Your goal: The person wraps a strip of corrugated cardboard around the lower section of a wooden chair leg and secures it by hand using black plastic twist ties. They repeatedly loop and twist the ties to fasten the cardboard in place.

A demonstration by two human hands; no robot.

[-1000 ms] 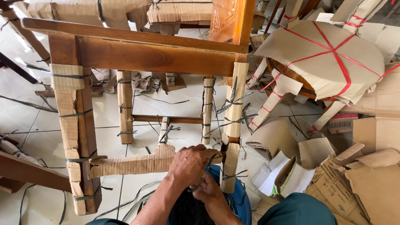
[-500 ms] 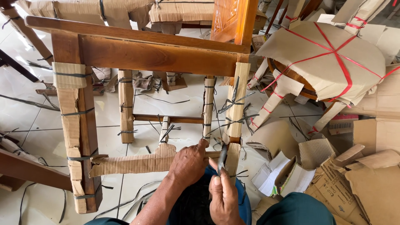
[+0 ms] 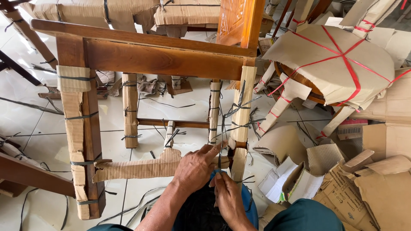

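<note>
At the far left a wooden chair leg [image 3: 83, 141] stands on the white tiled floor [image 3: 38, 124], wrapped in strips of brown cardboard held by dark plastic straps. From its lower part a cardboard-wrapped rail [image 3: 137, 167] runs rightward toward the hands, its wrapping loose and ragged along the edges. Above it the bare wooden seat frame [image 3: 158, 60] spans the view from left to right. The left hand [image 3: 198, 167] lies over the right end of that rail, its fingers curled and closed against the cardboard where the rail meets the next leg. A thin dark strap [image 3: 220, 147] rises straight up between the two hands, and the left fingertips appear to pinch it. The right hand [image 3: 227, 197] sits just below and slightly right of the left, thumb and forefinger pressed together on the lower part of the same strap, the other fingers folded in. Just right of both hands stands the cardboard-wrapped front leg [image 3: 240, 124], with loose strap ends sticking out from it. Farther right lies a round piece bundled in cardboard and tied with crossed red tape [image 3: 338, 60], and below it a heap of cardboard scraps [image 3: 364, 179].
</note>
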